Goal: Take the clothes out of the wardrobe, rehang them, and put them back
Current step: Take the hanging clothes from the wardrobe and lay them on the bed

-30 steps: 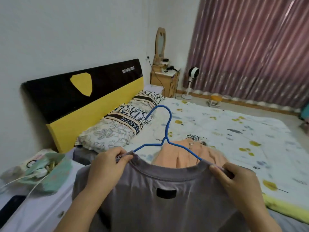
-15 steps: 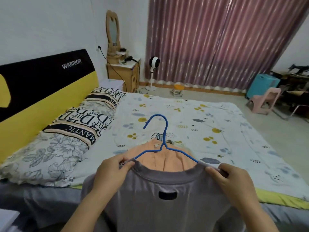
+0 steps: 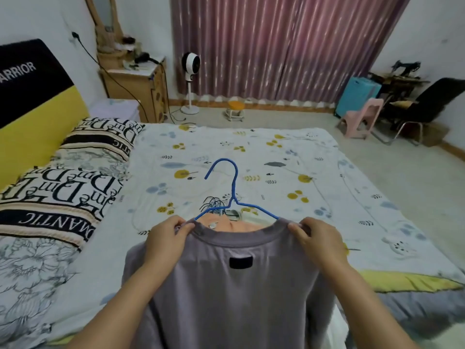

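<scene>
A grey-purple cotton T-shirt [image 3: 226, 285] hangs on a blue wire hanger [image 3: 232, 195], held up over the bed's near edge. The left hand [image 3: 167, 238] pinches one shoulder by the collar and the right hand [image 3: 318, 239] pinches the other, fingers curled into the cloth. The hanger's bar runs left to right, hook up and curling leftward. Behind it a peach garment [image 3: 226, 224] lies on the floral bedspread [image 3: 276, 172] (open sheet lies beyond).

Grey shirt [image 3: 234, 293] on blue hanger [image 3: 234, 187], pinched by both hands over bed [image 3: 327, 172].
</scene>
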